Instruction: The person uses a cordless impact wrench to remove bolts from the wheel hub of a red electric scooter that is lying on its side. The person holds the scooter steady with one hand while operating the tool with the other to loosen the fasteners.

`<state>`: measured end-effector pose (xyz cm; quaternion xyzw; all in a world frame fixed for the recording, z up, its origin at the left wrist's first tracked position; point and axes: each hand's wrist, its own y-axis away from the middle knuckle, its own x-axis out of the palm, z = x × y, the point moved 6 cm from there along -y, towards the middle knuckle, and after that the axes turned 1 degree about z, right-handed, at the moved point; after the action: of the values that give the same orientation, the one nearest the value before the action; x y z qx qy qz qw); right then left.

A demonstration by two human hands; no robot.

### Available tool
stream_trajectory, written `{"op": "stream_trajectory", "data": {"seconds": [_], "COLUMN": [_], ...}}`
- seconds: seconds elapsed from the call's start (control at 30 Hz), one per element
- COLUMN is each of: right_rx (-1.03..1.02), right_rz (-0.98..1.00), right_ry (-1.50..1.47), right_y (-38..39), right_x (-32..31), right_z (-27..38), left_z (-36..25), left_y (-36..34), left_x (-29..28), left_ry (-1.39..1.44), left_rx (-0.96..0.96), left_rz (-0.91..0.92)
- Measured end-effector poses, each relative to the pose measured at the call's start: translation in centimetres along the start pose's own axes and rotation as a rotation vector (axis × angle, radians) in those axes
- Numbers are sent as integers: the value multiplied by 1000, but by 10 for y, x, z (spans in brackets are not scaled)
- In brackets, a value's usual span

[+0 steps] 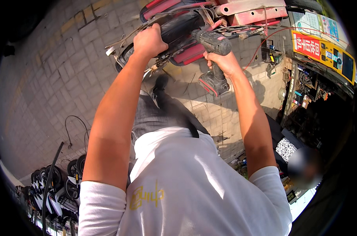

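A black cordless drill (pixel 214 42) with a dark red-trimmed battery is gripped by its handle in my right hand (pixel 225 63). Its nose points left toward a partly stripped red electric scooter (pixel 257 15), beside a black rounded part (pixel 184 25) that looks like a tyre or fender. My left hand (pixel 149 41) is closed at the left end of that black part, and what lies inside its fingers is hidden. Loose cables and a bare frame show around both hands. A red panel (pixel 190 54) sits below the drill's nose.
Brick paving (pixel 68 90) lies under the scooter. Parked scooters (pixel 54 196) stand at lower left, near a thin loose cable (pixel 78 120). To the right are a red-yellow sign (pixel 324 55), cluttered shelves (pixel 304 90) and another person (pixel 292 153). A thin red cord (pixel 261 45) runs across the paving.
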<state>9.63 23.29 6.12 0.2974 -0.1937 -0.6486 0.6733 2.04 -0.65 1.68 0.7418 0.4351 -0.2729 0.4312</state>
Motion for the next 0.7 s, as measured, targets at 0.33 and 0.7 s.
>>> {"op": "stream_trajectory", "data": {"seconds": [0.33, 0.7], "right_rx": [-43, -29], "right_rz": [46, 38], "right_ry": [65, 73], "right_y": [7, 11], "right_x": [10, 15], "right_z": [7, 9], "left_z": [3, 1], "left_y": [-2, -3], "left_x": [1, 1], "left_ry": [4, -7], "left_rx": [-26, -10], "left_rz": [23, 7]}}
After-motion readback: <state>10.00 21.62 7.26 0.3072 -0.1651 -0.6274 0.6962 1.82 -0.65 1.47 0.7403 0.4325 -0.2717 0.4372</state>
